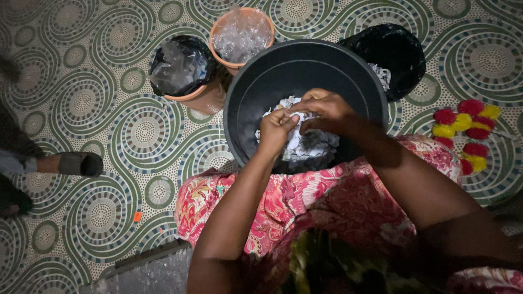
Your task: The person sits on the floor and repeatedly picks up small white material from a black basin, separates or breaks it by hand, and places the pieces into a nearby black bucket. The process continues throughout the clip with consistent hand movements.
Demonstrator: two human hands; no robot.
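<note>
Dark grey plastic, round and deep — the large basin (251, 103) sits on the patterned green-and-white floor (109, 136), tight against the person's knees, which are draped in a pink-and-red flowered cloth (305, 196). Inside it lies a heap of pale, crumpled whitish material (313, 146) (too dim to say whether it is paper, husk or something else). Both hands meet over the heap. The left hand (276, 130) has its fingertips pinched shut on a small bit of the pale material; the right hand (324, 109) is curled over the same bit from above, fingers closed on it too, so the two grips touch.

The step in hand looks like picking or tearing a piece apart between the fingers, the heap being worked through bit by bit. What the next move calls for, by my judgement, is a firm pinch on both sides and a short pull apart, kept low over the basin.

Beyond the rim stand two terracotta-coloured pots (242, 35) lined with clear and dark plastic, and a black bag (392, 54); a red-and-yellow pompom garland (468, 133) lies to the right.
</note>
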